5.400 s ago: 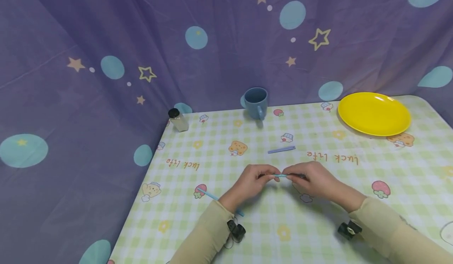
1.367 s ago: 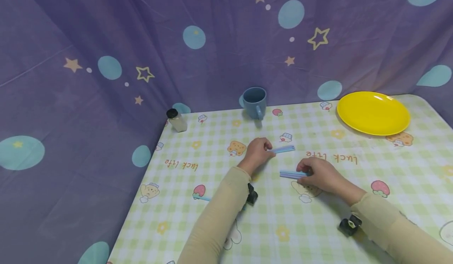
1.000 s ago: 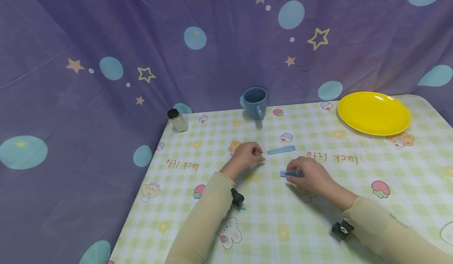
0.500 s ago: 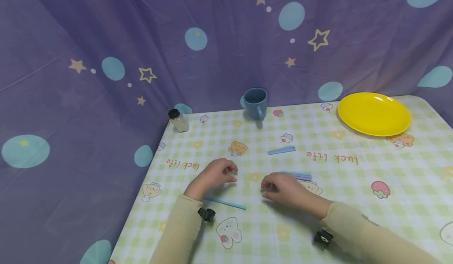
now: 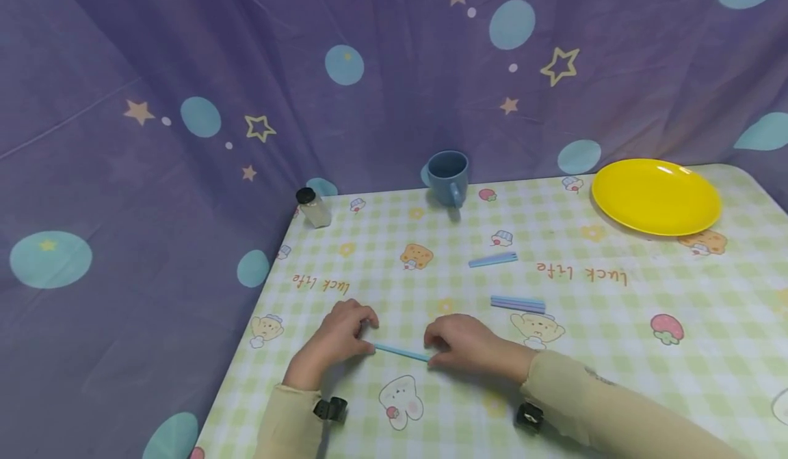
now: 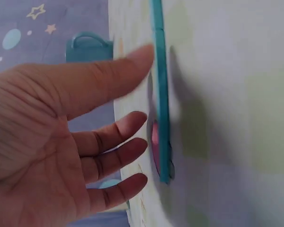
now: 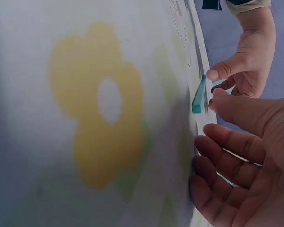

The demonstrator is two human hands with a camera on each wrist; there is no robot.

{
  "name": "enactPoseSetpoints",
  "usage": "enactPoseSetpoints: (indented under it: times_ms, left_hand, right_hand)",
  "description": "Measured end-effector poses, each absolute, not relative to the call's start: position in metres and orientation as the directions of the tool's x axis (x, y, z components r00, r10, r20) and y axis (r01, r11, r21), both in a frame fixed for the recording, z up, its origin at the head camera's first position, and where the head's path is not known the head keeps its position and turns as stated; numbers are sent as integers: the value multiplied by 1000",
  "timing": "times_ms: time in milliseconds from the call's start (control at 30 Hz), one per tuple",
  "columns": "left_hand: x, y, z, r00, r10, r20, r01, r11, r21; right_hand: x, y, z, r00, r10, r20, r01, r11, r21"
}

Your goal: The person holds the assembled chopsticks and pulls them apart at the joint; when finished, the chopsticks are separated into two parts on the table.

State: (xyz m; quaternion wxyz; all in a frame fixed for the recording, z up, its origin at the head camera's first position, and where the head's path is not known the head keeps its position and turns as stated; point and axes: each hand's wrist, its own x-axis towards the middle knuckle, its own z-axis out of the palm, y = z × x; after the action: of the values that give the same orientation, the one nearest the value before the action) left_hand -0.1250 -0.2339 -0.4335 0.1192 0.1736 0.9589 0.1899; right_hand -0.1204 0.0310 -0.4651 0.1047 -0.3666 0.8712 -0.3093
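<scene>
A thin teal stick [image 5: 401,353] lies on the checked tablecloth between both hands. The left wrist view shows a crosswise seam on this straight stick [image 6: 163,104]. My left hand [image 5: 335,339] is at its left end, thumb and fingers apart, the thumb tip beside or touching it. At the other end is my right hand [image 5: 468,343], fingers loosely bent. In the right wrist view the right thumb is close to the stick's squared end [image 7: 197,101]; contact is unclear. Beyond the right hand lies a short teal-and-purple stick bundle [image 5: 517,304]. Farther back rests a similar blue-and-purple bundle [image 5: 493,260].
A blue mug [image 5: 448,178] stands at the table's back edge, against a purple curtain [image 5: 394,83]. To its left is a small black-capped jar [image 5: 314,208]. A yellow plate [image 5: 655,198] sits at the back right.
The right hand has let go of the teal-and-purple bundle, which now lies on the cloth. Both hands have moved left and nearer, to the ends of the teal stick.
</scene>
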Motion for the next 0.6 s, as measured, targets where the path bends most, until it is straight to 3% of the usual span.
enactPoseSetpoints:
  times_ms: [267,600]
  left_hand:
    - [-122,-241,-444,-926,361,-115,302,886,351]
    - [-122,-229,-447,-922,381,-66,319,847,426]
  right_hand:
    - [-117,12,-464,-755,-656,-14,-542,635,-550]
    - [-121,30,-464,-828,-555,85,-493,646,-583]
